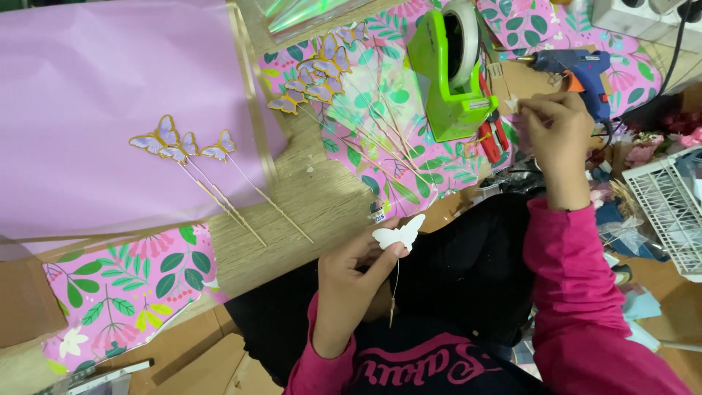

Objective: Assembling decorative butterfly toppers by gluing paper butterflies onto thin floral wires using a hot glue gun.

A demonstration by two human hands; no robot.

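My left hand (349,278) pinches a white paper butterfly (398,234) with a thin wooden stick (395,292) hanging below it, over my lap. My right hand (557,135) is raised at the right, fingertips closed on a small pale scrap (512,104) next to the blue glue gun (581,73). Finished purple butterflies on sticks (179,145) lie on the pink sheet (95,95) at the left. More purple butterflies on sticks (322,73) rest on the floral paper (380,124).
A green tape dispenser (453,69) stands at the top centre, with red-handled scissors (496,135) beside it. A white wire basket (669,208) sits at the right edge. A power strip (643,18) is at the top right. Floral paper (124,292) also lies at the lower left.
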